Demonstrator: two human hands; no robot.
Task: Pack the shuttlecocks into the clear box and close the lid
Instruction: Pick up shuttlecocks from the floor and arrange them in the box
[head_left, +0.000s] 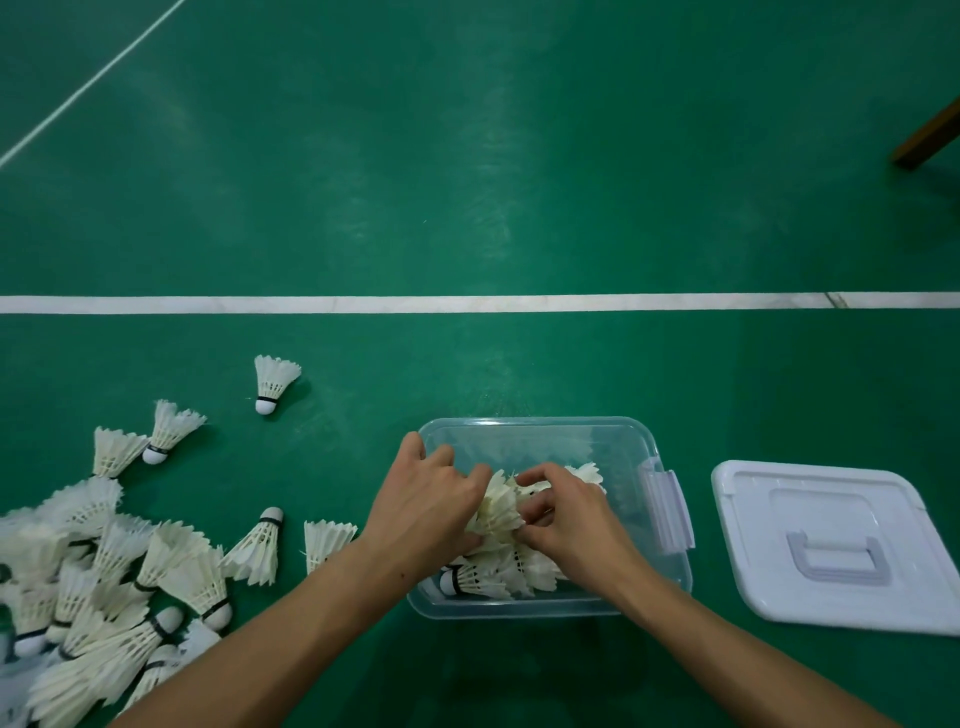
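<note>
Both hands are curled around a bunch of white shuttlecocks inside the clear box: the left hand grips the bunch from the left side, and the right hand pinches it from the right with bent fingers. I think they hold it from both sides so the feathers stay together and slide down neatly onto the other shuttlecocks already lying at the near end of the box. The box sits on the green floor, just this side of a white line. Its far half looks bare, so there seems to be room to push more in there. A big pile of loose shuttlecocks waits on the floor to the left, near the left arm, so it is a short reach. One shuttlecock stands alone farther away. The white lid lies flat on the right, just beside the box and not touching it, with its handle facing up. It is out of the way but close for later. The box latch sticks out on the right wall.
</note>
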